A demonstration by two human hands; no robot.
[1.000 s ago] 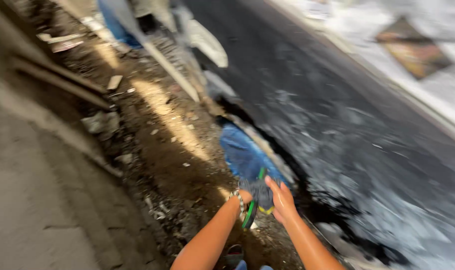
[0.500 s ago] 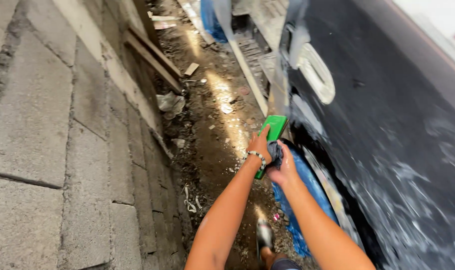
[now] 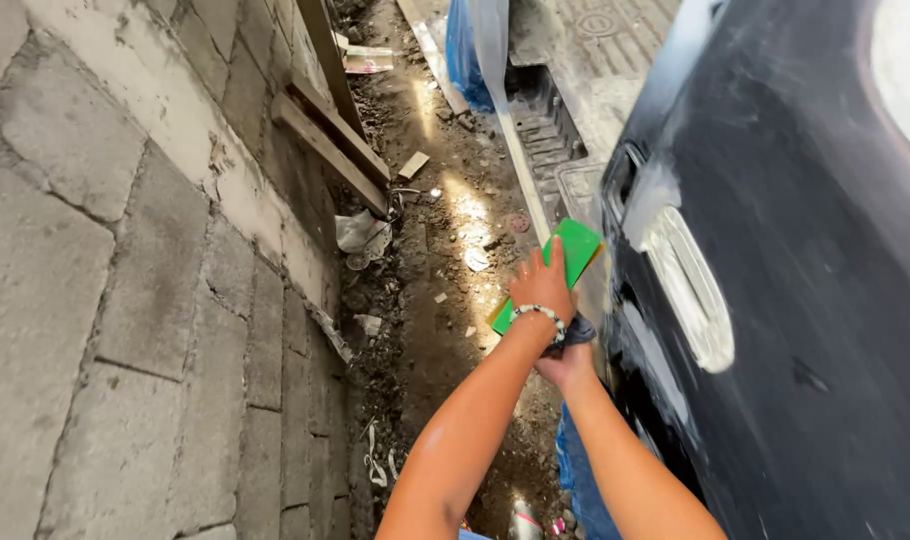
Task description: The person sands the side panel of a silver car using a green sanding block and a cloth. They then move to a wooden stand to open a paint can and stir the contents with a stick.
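Leftmost, the block wall (image 3: 125, 250) edges a littered dirt strip (image 3: 445, 300). Next, the left hand (image 3: 541, 290) lies fingers closed over a green sponge pad (image 3: 575, 250), likely light, soft and squashy, best pinched by its edges. Below it, the right hand (image 3: 567, 362) clutches a dark cloth (image 3: 578, 332) beside the soapy black car door (image 3: 775, 300).

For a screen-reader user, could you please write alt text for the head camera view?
The left hand presses a green sponge against a soapy dark car door, the right hand just beneath it; a block wall and littered dirt ground lie left.
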